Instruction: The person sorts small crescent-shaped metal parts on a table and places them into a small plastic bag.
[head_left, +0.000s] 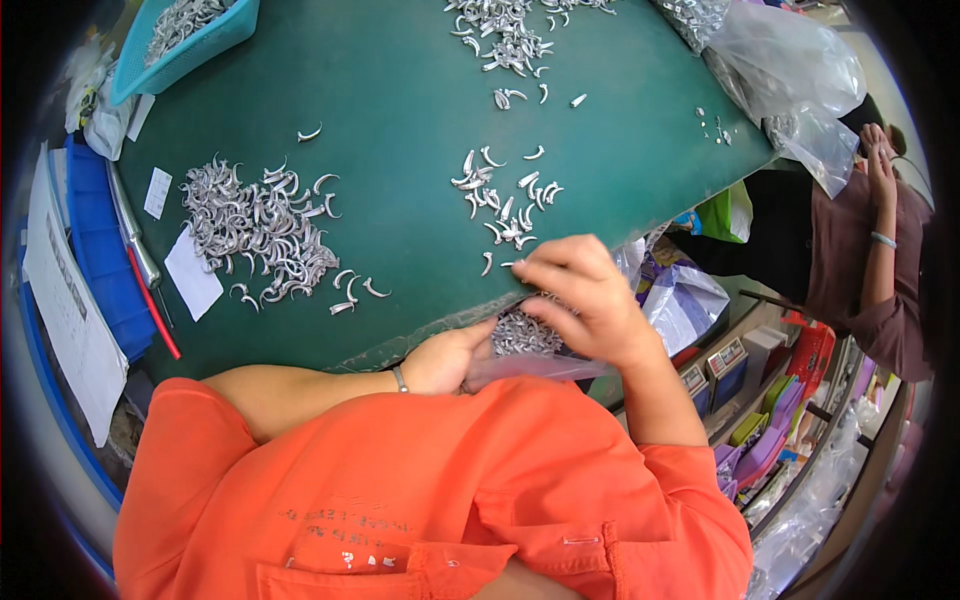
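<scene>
A clear plastic bag (540,367) filled with small silvery curved metal pieces (524,333) is at the near edge of the green table. My left hand (447,358) holds the bag's left side; its fingertips are partly hidden. Above the bag's mouth, my right hand (590,300) reaches to the table edge with its fingers bent and thumb apart. One fingertip is close to a small metal piece (508,264). Just beyond lies a loose cluster of hook-shaped metal pieces (510,205).
On the green table (390,130) a larger heap of hooked pieces (255,225) lies left, another pile (505,35) at the far side. A turquoise basket (190,55) stands far left, plastic bags (785,65) far right. A person (865,260) stands at right, near shelves (770,430).
</scene>
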